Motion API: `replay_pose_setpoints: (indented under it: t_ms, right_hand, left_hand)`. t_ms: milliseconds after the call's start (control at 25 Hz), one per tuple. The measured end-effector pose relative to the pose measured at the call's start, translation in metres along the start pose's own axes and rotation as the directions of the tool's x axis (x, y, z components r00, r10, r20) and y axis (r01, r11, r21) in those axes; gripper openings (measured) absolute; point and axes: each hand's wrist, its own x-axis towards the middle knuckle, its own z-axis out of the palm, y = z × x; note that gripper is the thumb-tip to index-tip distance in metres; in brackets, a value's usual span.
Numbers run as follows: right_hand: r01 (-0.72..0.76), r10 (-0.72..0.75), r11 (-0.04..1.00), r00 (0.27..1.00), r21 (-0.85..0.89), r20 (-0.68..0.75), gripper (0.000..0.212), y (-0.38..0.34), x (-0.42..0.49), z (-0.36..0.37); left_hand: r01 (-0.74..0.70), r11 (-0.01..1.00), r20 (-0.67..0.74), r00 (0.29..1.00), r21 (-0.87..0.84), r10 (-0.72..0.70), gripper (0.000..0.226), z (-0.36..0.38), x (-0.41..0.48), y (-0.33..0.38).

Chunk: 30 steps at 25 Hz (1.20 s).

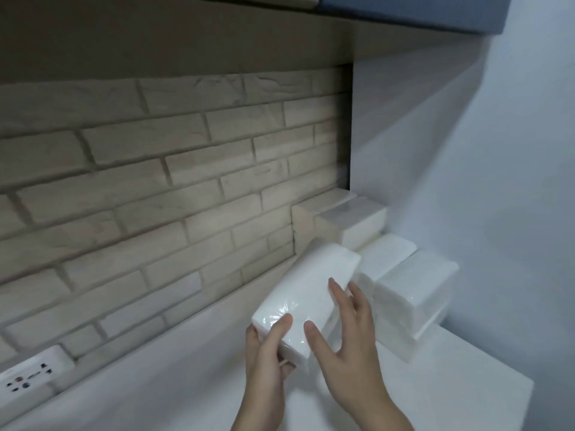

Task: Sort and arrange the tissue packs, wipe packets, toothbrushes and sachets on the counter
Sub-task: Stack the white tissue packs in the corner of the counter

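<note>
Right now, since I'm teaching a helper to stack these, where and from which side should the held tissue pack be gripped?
By its near short end, from the front-left, as the left hand does: thumb on top, fingers beneath. The tissue pack is a long soft block angled toward the brick wall, and stacked packs crowd its right side.

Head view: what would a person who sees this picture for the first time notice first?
The white tissue pack in the middle draws the eye: the left hand grips its near end while the right hand lies flat-fingered against its right side. Just beyond it, more tissue packs sit stacked in the right corner of the white counter, below a pale brick wall with a socket at lower left.
</note>
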Motion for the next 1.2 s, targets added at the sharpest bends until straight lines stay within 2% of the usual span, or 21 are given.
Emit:
replay_pose_setpoints:
  t_ms: [120,320,440,560,680,800,880,1040,1120,1200]
  right_hand:
    - [0.053,-0.052,0.992,0.999,-0.111,0.012,0.065,0.022,0.027,-0.03]
    - [0.077,-0.075,0.956,0.997,-0.282,0.018,0.066,0.05,0.067,-0.077]
    - [0.138,-0.113,0.922,0.99,-0.363,0.089,0.062,0.061,0.082,-0.093]
    - [0.146,-0.079,0.879,0.983,-0.453,0.163,0.067,0.073,0.094,-0.102]
    - [0.121,-0.033,0.842,0.984,-0.525,0.174,0.064,0.083,0.104,-0.105]
    - [0.127,-0.038,0.821,0.985,-0.556,0.167,0.056,0.088,0.113,-0.105]
    - [0.132,-0.048,0.815,0.986,-0.564,0.161,0.053,0.089,0.118,-0.105]
    - [0.115,-0.041,0.821,0.989,-0.558,0.144,0.051,0.094,0.127,-0.11]
    - [0.071,0.012,0.83,0.989,-0.553,0.145,0.051,0.096,0.133,-0.113]
    - [0.011,0.091,0.821,0.985,-0.571,0.15,0.05,0.099,0.144,-0.12]
  left_hand:
    - [0.023,1.0,0.036,0.999,0.001,-0.023,0.058,0.046,0.018,-0.007]
    - [0.067,0.997,0.02,0.998,0.028,-0.068,0.067,0.11,0.054,-0.02]
    - [0.072,0.996,0.03,0.997,0.055,-0.073,0.076,0.134,0.074,-0.027]
    - [0.107,0.994,0.087,0.991,-0.009,-0.106,0.094,0.154,0.087,-0.033]
    - [0.083,0.996,0.037,0.996,-0.023,-0.082,0.078,0.168,0.087,-0.038]
    - [0.02,0.998,-0.145,0.989,0.061,-0.01,0.042,0.179,0.082,-0.05]
    - [-0.02,0.999,-0.16,0.987,0.03,0.024,0.026,0.187,0.078,-0.055]
    - [-0.053,0.999,-0.092,0.994,0.004,0.053,0.023,0.2,0.079,-0.056]
    - [-0.047,0.999,-0.053,0.997,0.028,0.048,0.026,0.205,0.084,-0.053]
    - [-0.003,0.998,0.057,0.998,0.067,-0.001,0.035,0.209,0.088,-0.048]
